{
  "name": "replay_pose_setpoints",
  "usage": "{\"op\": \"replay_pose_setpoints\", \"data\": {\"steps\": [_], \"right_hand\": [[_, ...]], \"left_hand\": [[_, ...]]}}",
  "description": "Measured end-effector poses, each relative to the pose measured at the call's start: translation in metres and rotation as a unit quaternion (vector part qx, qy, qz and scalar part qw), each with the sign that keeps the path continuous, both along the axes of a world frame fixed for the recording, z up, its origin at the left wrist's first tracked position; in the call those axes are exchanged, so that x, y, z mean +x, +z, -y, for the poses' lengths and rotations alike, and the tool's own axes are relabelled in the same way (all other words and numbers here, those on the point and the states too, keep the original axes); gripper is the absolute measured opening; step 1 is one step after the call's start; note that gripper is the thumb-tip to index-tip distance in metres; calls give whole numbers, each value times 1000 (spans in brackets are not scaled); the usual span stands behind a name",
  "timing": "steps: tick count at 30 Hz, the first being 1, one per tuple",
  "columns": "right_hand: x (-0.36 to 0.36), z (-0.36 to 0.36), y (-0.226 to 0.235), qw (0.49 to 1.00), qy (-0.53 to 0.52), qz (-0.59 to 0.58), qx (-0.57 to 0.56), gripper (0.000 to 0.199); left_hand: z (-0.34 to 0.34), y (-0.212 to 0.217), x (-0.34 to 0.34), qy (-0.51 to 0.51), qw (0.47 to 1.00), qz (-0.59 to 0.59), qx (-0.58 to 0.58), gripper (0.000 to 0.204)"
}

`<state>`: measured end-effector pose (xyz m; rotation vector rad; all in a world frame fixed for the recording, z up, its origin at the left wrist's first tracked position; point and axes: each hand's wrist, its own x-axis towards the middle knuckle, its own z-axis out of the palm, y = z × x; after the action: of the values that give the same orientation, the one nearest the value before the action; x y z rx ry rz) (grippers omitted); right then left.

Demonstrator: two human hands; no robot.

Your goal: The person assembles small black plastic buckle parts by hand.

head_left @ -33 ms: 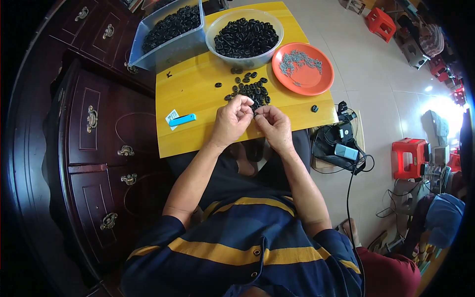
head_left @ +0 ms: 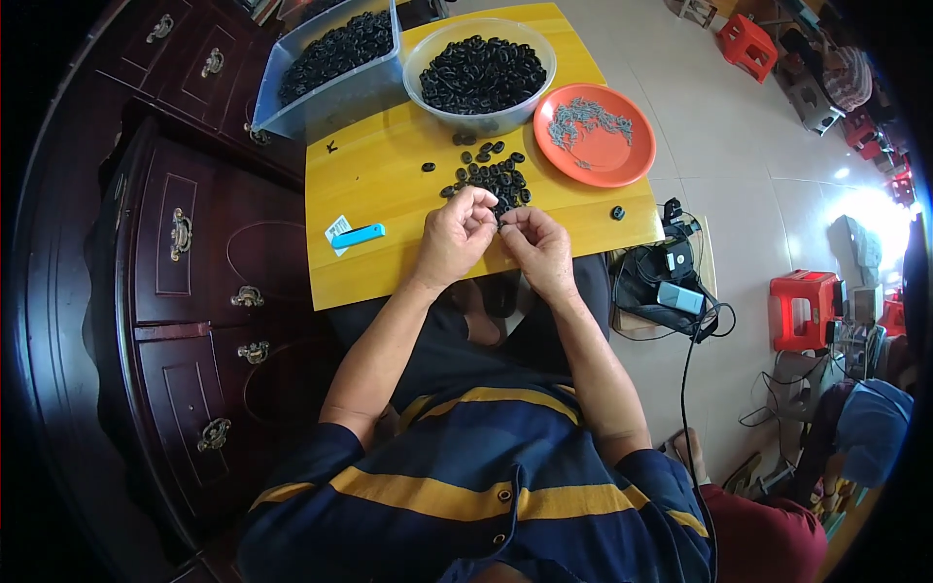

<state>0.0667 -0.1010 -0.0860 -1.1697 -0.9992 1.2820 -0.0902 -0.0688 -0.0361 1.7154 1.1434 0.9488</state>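
Just above the table's near edge, my left hand [head_left: 460,233] and my right hand [head_left: 540,247] meet fingertip to fingertip, both closed in a pinch. A small black piece shows between them, mostly covered by the fingers, so its exact shape is hidden. Right beyond the fingertips lies a loose pile of black oval ring-like pieces [head_left: 502,180]. Behind that pile stands a round clear tub [head_left: 413,83] full of the same black pieces. To its right, an orange-red plate [head_left: 607,168] holds many small thin grey pieces [head_left: 588,119].
A translucent bin [head_left: 335,117] of black pieces stands at the back left of the yellow table [head_left: 389,277]. A blue-handled tool [head_left: 359,235] lies on a white card. One black piece [head_left: 618,213] sits at the right edge. Dark cabinets border the left; cables and a black bag [head_left: 671,316] are at right.
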Motion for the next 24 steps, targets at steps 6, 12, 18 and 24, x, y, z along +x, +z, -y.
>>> {"op": "replay_pose_setpoints", "data": {"steps": [6, 12, 18, 24], "right_hand": [[7, 1, 10, 999, 18, -30, -30, 11], [22, 5, 14, 979, -40, -197, -19, 12], [45, 0, 12, 973, -98, -207, 6, 12], [42, -1, 14, 976, -93, -198, -12, 13]], "left_hand": [[-3, 3, 1, -24, 999, 30, -17, 31], [2, 1, -11, 4, 999, -30, 14, 33], [4, -3, -3, -9, 982, -144, 123, 27], [-7, 3, 20, -15, 944, -256, 208, 27]]}}
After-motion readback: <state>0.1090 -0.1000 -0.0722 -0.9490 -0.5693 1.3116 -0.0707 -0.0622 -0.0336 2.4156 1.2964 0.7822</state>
